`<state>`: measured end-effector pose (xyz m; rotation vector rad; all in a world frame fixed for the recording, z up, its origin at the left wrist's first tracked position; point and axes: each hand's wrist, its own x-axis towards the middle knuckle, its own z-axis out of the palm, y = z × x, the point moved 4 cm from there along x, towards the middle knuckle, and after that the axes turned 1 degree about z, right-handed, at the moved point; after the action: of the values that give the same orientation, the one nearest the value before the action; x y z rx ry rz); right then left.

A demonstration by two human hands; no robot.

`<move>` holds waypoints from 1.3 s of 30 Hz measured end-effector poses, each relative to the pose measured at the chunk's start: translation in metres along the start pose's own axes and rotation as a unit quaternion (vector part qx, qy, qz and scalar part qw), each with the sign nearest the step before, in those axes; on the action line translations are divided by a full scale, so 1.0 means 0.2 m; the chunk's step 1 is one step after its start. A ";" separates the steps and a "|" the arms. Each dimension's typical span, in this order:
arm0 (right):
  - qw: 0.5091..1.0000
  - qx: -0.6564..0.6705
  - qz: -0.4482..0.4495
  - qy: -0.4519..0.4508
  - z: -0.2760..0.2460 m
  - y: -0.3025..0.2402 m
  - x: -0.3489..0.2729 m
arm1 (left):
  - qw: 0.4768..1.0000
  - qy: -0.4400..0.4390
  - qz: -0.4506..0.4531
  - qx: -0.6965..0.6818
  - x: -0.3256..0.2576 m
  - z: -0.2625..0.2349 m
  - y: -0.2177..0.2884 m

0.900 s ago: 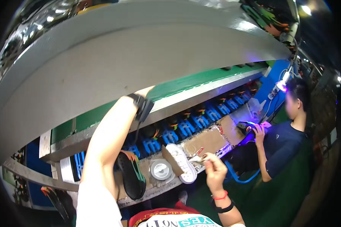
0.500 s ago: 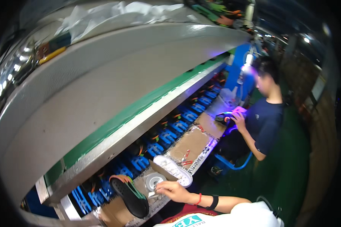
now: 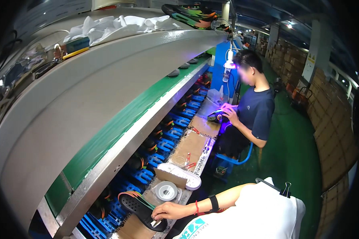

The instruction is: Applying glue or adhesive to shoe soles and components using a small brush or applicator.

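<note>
My right hand (image 3: pixel 166 210) is closed in a pinch on a small white piece (image 3: pixel 156 223). It rests over the heel end of a dark slide sandal (image 3: pixel 135 206), and the white piece seems to touch the footbed. Small dots mark the far end of the sandal, and an orange and green strap runs along its side. The sandal lies at the near end of the bench. Just beyond my hand stands a round grey-white tub (image 3: pixel 166 191). My left hand is out of view.
Behind the tub, a cardboard piece (image 3: pixel 170 177) leans in a white tray (image 3: pixel 194 181). Red-handled snips (image 3: pixel 190 165) lie on a cardboard sheet. Blue holders (image 3: pixel 156 160) line a rack under a green belt (image 3: pixel 107 137). A co-worker (image 3: pixel 253 107) sits further along, under a purple lamp.
My right hand has moved from the tub down onto the sandal's heel. The view has turned, shifting the co-worker leftward in the picture.
</note>
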<state>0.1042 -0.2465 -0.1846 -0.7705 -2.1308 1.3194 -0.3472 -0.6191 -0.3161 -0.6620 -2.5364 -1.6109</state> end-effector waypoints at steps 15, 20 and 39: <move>0.999 0.012 -0.011 -0.029 0.05 -0.02 0.01 | 0.770 -0.009 -0.390 -0.504 -0.67 0.22 -0.21; 0.998 -0.004 0.046 -0.046 0.00 0.06 -0.08 | 0.764 -0.048 -0.429 -0.479 -1.25 0.16 0.14; 0.934 -0.327 0.108 0.094 -0.32 0.52 -0.07 | 0.833 -0.162 -0.454 -0.271 -0.69 0.84 0.51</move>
<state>0.1772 -0.1787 -0.2561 -1.3648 -2.3825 0.5637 -0.1549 -0.4799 -0.3440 0.4383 -2.8084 -2.7703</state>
